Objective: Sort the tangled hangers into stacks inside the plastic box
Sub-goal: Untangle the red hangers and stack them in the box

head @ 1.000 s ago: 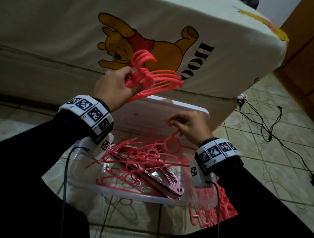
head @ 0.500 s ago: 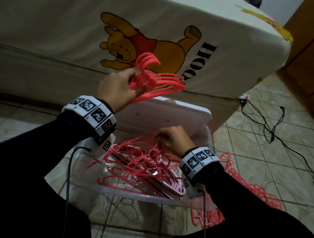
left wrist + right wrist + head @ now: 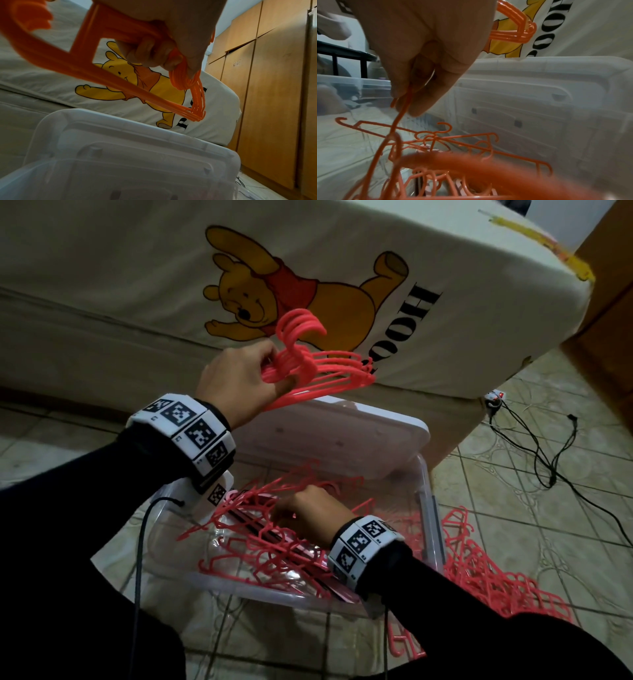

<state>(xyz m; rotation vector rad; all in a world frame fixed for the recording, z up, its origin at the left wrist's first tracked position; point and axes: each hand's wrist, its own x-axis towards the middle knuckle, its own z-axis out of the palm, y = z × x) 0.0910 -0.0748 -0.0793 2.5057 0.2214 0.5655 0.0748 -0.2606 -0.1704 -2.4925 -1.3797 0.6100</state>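
My left hand [image 3: 246,374] holds up a neat stack of several red hangers [image 3: 318,364] above the clear plastic box [image 3: 433,508], its fingers curled round them near the hooks [image 3: 154,54]. The stack of red hangers [image 3: 120,83] shows close in the left wrist view. My right hand [image 3: 308,515] is down inside the box, pinching one thin red hanger [image 3: 402,108] out of the tangled hangers [image 3: 260,539]. A flat stack of pale pink hangers [image 3: 308,556] lies under the tangle.
The box's white lid [image 3: 342,436] leans against the bed [image 3: 137,285] behind it. More red hangers [image 3: 486,573] lie heaped on the tiled floor right of the box. Black cables [image 3: 548,453] run across the floor at right. Wooden wardrobe doors [image 3: 274,94] stand beyond the bed.
My right hand has dropped from above the far side of the box down into the tangle and moved left, taking hold of a hanger. The left hand keeps its stack raised.
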